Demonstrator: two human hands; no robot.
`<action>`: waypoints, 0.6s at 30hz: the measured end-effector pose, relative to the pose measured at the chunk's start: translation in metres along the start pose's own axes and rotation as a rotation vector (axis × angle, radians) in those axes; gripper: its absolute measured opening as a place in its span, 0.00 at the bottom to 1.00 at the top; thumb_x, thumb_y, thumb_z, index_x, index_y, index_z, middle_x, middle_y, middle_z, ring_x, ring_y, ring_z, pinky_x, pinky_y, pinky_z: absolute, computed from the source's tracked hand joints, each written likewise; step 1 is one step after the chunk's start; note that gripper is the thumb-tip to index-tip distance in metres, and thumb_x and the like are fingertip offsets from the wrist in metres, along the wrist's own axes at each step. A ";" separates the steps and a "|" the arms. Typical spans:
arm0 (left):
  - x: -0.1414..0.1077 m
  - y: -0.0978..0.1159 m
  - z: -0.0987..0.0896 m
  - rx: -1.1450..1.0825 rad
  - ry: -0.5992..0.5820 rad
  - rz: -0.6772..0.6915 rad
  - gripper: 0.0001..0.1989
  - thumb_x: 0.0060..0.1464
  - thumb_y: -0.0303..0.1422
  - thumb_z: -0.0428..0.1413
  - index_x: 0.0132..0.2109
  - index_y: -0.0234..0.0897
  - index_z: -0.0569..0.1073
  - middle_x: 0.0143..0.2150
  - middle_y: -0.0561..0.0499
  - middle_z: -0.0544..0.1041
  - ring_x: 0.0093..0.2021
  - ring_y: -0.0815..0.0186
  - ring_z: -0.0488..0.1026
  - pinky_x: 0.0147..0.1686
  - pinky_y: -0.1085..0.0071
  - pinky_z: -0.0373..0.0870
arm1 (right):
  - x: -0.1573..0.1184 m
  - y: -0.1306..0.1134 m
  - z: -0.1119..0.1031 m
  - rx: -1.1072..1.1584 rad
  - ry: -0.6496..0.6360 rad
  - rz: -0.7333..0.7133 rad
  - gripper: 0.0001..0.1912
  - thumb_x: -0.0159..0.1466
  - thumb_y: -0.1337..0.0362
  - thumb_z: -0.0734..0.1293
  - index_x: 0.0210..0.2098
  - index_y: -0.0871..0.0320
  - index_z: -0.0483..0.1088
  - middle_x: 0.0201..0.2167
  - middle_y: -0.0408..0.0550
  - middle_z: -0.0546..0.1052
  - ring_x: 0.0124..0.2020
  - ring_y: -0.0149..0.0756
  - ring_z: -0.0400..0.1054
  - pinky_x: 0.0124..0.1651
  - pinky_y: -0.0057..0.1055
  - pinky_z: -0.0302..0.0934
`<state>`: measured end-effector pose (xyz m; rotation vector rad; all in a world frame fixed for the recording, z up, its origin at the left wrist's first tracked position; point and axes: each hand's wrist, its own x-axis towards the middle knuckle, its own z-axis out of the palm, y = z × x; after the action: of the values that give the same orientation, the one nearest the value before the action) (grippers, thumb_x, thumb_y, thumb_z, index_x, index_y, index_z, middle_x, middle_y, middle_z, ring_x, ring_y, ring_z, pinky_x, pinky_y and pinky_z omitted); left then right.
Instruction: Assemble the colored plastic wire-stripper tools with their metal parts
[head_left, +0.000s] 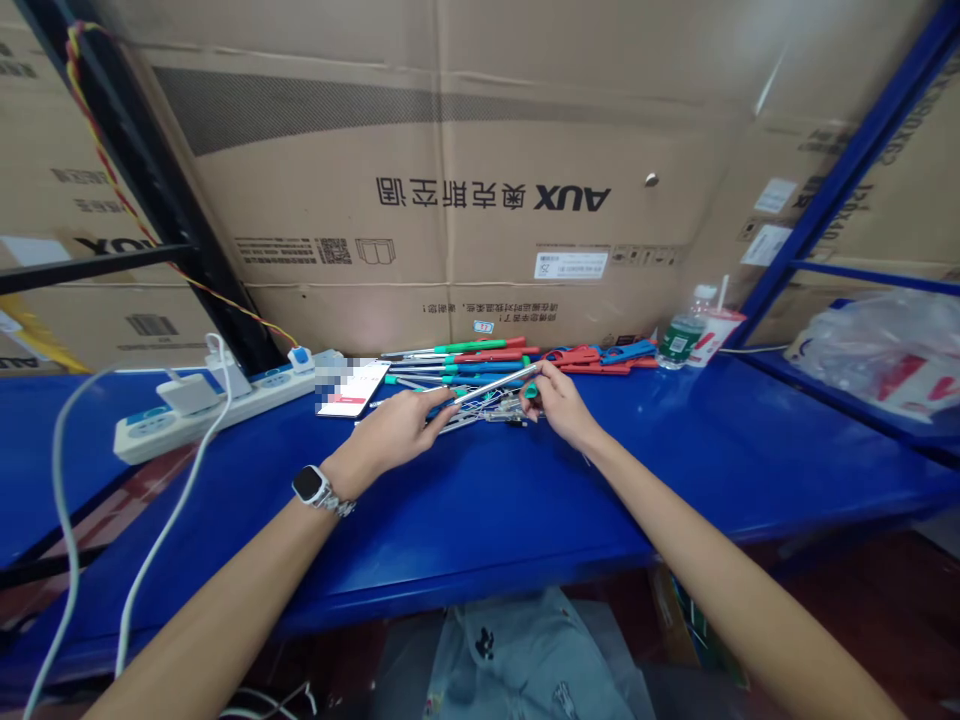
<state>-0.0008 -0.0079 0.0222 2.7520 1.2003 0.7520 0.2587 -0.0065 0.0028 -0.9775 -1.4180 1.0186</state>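
Observation:
A thin silvery metal rod slants up to the right between my hands, above the blue table. My left hand pinches its lower left end between thumb and fingers. The fingertips of my right hand close on its upper right end. A small green piece shows at the curled lower fingers of that same hand; its kind is unclear. Beneath the rod lies a loose heap of small metal parts. Just behind are long thin tools with green, red and blue handles.
Red and blue plastic-handled pieces lie at the back, beside a water bottle and a cup with a straw. A phone and a power strip with white cables are on the left. A large cardboard box stands behind.

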 end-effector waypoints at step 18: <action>0.001 0.025 0.004 -0.059 0.004 0.096 0.17 0.71 0.41 0.45 0.46 0.39 0.77 0.34 0.45 0.80 0.30 0.60 0.74 0.31 0.68 0.62 | -0.013 -0.003 0.045 0.046 -0.083 0.015 0.31 0.58 0.33 0.68 0.21 0.55 0.65 0.13 0.35 0.57 0.17 0.27 0.50 0.24 0.30 0.47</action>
<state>0.0182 -0.0242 0.0246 2.7785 1.0352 0.7885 0.2148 -0.0230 -0.0008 -0.9227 -1.4502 1.1097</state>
